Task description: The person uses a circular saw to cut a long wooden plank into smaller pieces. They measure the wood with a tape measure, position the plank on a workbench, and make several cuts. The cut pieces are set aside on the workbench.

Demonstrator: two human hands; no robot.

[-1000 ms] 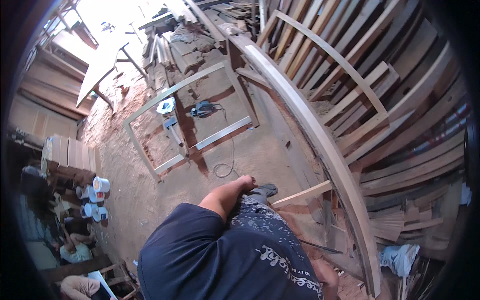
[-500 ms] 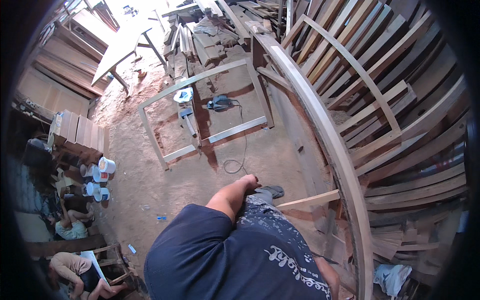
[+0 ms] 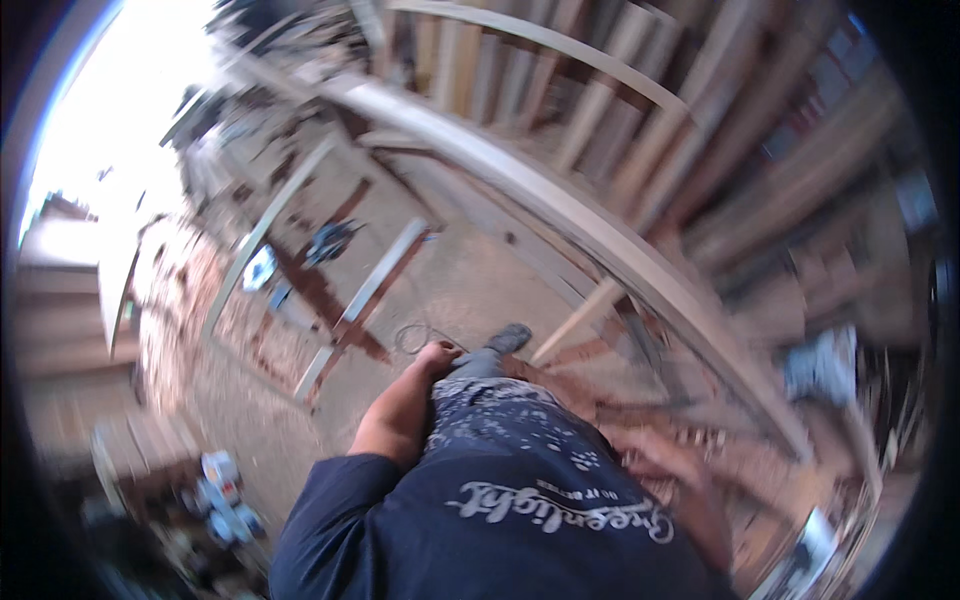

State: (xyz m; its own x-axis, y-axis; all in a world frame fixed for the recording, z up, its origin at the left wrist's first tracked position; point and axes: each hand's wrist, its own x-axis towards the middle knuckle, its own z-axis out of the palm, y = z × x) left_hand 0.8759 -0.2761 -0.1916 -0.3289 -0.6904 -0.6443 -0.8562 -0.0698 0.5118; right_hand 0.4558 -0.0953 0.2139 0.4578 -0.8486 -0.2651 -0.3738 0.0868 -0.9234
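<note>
My left hand [image 3: 439, 356] is closed beside my front thigh, over the floor near a coiled grey cord [image 3: 412, 340]; what it holds, if anything, is unclear. My right hand [image 3: 637, 451] is low at my right side, smeared by motion. A long pale beam [image 3: 560, 205] runs diagonally to my right, propped by a short plank [image 3: 586, 315]. Ahead lies a rectangular wooden frame [image 3: 385, 269] around a dark power tool [image 3: 330, 241] and a blue-and-white object [image 3: 260, 268].
Stacked boards [image 3: 750, 130] and a curved frame [image 3: 545, 35] fill the right. A pale bag [image 3: 820, 365] sits among them. Buckets [image 3: 220, 495] and stacked brown pieces [image 3: 145, 445] are at lower left; a sheet-topped table [image 3: 120, 260] stands near the bright opening.
My view has swung rightward and blurred, shifting the floor frame and table leftward. My right forearm now shows more beside my body. The co-workers at lower left are no longer discernible.
</note>
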